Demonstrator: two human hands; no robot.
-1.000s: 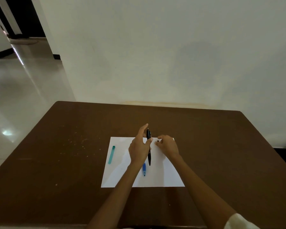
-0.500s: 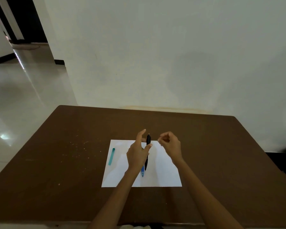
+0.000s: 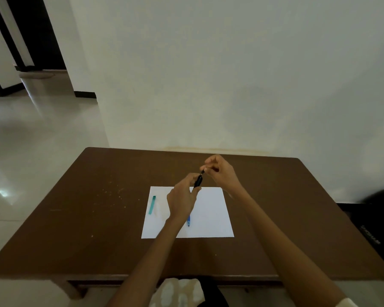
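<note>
Above the far edge of the white sheet [image 3: 211, 213], both hands meet around a black pen [image 3: 198, 181], which is lifted off the bench [image 3: 97, 218] and tilted, its upper end pointing away from the person and a little to the right. The left hand [image 3: 182, 202] is curled around the lower part of the barrel. I think it serves as the fixed support, so that the pen does not turn or slide. The right hand [image 3: 222, 171] comes from the other side, and its thumb and first fingers pinch the thin upper end of the pen. This end is very small in the view, so I cannot tell whether it is a cap, a tip or a button. A fine pinch against a firm grip suggests that a small part is being pulled, pushed or twisted.

Two other things lie on the sheet (probably put there so that they are easy to see and do not roll away). A teal piece [image 3: 152, 204] lies near the left edge, well apart from the hands. A blue pen [image 3: 188, 222] lies near the middle, partly hidden under the left wrist. Holding the work above the paper would also let a dropped part land on it.
</note>
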